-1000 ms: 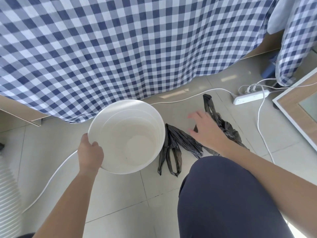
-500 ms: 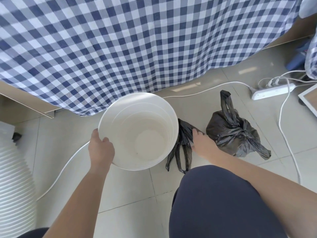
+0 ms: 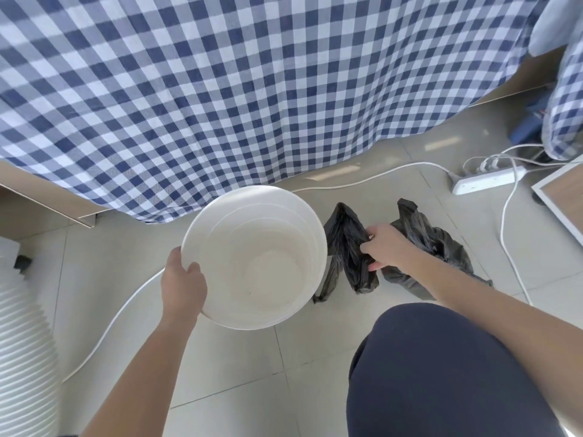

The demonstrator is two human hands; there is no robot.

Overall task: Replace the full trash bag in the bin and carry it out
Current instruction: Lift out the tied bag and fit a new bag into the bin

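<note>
A white round bin [image 3: 220, 216] stands on the tiled floor with nothing inside it. My left hand [image 3: 183, 283] grips its near left rim. Just right of the bin hangs a flat, folded black bag [image 3: 342, 234], and my right hand [image 3: 386, 247] is closed on its middle, lifting it so both ends droop. Behind my right wrist sits the full black trash bag [image 3: 441, 244], tied at the top, resting on the floor.
A blue-and-white checked cloth [image 3: 252, 89] hangs over the bed edge behind the bin. A white cable [image 3: 104, 329] runs across the floor to a power strip [image 3: 487, 181] at the right. A white ribbed object [image 3: 22, 342] stands at the left. My knee [image 3: 441, 373] is bottom right.
My right hand reached down to the folded black bag, closed on it and raised it off the floor. My left hand has stayed on the bin rim.
</note>
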